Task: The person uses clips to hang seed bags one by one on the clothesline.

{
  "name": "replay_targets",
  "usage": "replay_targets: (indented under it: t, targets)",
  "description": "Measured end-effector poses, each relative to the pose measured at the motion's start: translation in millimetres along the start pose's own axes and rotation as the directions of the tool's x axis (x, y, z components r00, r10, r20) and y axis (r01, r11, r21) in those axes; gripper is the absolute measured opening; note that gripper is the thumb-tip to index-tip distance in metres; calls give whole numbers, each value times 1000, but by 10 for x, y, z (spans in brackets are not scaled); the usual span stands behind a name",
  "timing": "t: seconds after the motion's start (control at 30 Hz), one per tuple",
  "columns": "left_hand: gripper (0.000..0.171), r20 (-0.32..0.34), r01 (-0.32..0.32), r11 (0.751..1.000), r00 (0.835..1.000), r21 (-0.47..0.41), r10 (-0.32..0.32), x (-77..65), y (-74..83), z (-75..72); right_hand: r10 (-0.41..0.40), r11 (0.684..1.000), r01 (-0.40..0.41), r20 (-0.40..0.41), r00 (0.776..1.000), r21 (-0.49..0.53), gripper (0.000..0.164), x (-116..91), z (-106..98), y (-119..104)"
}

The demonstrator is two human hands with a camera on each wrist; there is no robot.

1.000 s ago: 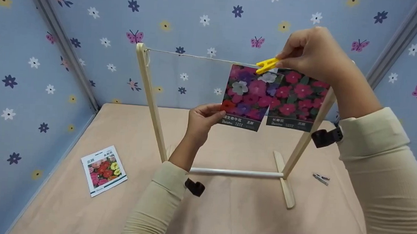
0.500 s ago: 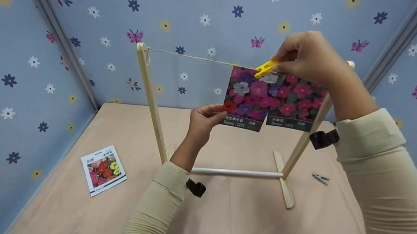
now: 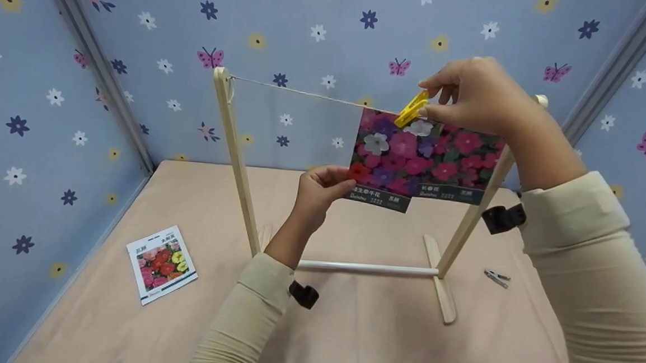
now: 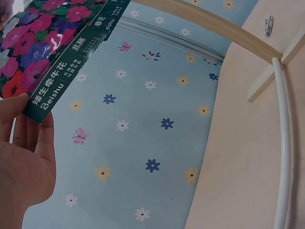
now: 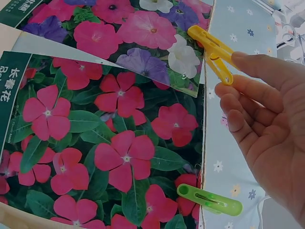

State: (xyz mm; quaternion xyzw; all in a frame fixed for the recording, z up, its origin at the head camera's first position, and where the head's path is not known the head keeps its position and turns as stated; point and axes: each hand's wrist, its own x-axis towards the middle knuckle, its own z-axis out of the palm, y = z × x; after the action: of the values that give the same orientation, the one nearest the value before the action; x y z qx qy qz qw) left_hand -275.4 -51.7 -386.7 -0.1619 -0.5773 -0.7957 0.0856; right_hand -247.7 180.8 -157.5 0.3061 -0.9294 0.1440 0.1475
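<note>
My left hand point(image 3: 316, 195) pinches the lower left corner of a flower seed packet point(image 3: 394, 158) between thumb and fingers. Purple, pink and white blooms cover its front. At the packet's top edge, my right hand point(image 3: 477, 95) has thumb and fingertip on the two spread handles of a yellow clothespin point(image 5: 212, 52), whose tips lie over the edge at the string point(image 3: 300, 93). Beside it hangs a second packet with red-pink blooms point(image 5: 124, 157), overlapped by the first. A green clothespin point(image 5: 209, 199) grips that one on the string; in the head view my right hand hides this clip.
The string runs between wooden posts point(image 3: 234, 165) joined low down by a white rod point(image 3: 368, 268). Another seed packet point(image 3: 162, 265) lies at left on the pink cloth point(image 3: 358, 341). A small metallic clip point(image 3: 497, 278) lies at right, beyond the wooden foot point(image 3: 444, 301).
My right hand has come down with the yellow clothespin, whose handles have spread apart. The held packet has shifted slightly down and right with my left hand, and the string dips lower.
</note>
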Motion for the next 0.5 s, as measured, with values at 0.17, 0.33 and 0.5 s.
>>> replay_targets:
  t: [0.17,0.33,0.5]
  targets:
    - [14,33,21,1000,999,16,-21,-16,-7,4,-10,1000,10,-12,1000,8,35,-37,7,6]
    - [15,63,26,1000,998,14,-27,-28,-5,3,-80,997,80,-80,994,-2,33,-103,19,43]
    - [19,80,26,999,996,26,-28,-44,-15,-30,-192,981,194,-186,964,-8,28,-210,62,128]
